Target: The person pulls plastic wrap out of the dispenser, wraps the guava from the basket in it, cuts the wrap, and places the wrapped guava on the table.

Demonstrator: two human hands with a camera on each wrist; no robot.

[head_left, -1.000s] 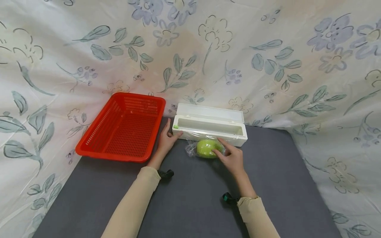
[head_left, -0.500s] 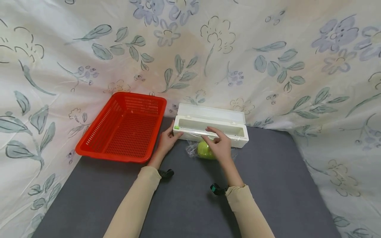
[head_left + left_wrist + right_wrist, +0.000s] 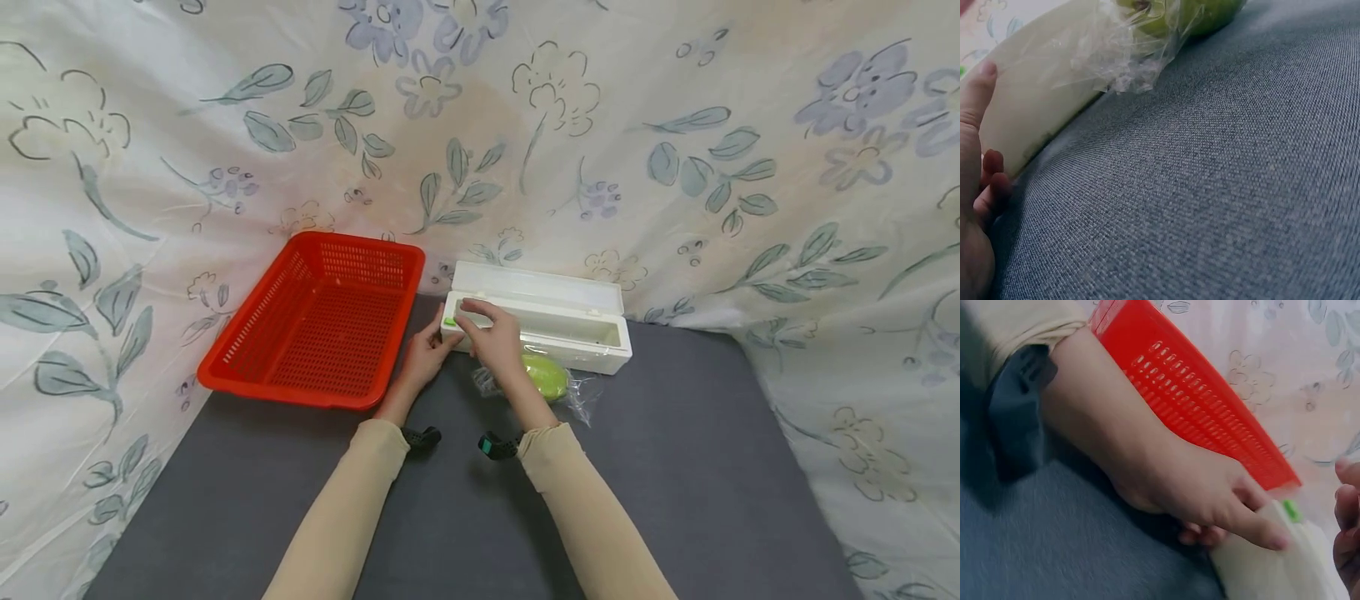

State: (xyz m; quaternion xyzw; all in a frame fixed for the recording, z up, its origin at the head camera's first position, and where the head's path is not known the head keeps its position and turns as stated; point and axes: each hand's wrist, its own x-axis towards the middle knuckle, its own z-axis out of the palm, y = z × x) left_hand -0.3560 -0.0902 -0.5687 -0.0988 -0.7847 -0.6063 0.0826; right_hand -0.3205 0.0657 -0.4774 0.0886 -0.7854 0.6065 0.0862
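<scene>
A white cling film dispenser [image 3: 577, 353] lies at the back of the table, its lid [image 3: 540, 285] raised. My left hand [image 3: 424, 357] grips its left end, thumb on the front side, as the left wrist view also shows. Over that end hovers my right hand [image 3: 497, 340], fingers bent and thumb apart, close to the green slide cutter [image 3: 1292, 510]; nothing shows between its fingers. Just in front of the dispenser sits a green fruit [image 3: 549, 380], apple-like, in clear film [image 3: 1129, 69]. My right wrist partly hides it in the head view.
To the left of the dispenser stands a red plastic basket [image 3: 315, 333] with perforated walls. Grey cloth [image 3: 675, 467] covers the table. A flowered curtain [image 3: 637, 150] hangs close behind the dispenser and basket.
My right hand has left the wrapped fruit and moved left along the dispenser to its green slide cutter. The left hand keeps its hold on the dispenser's end.
</scene>
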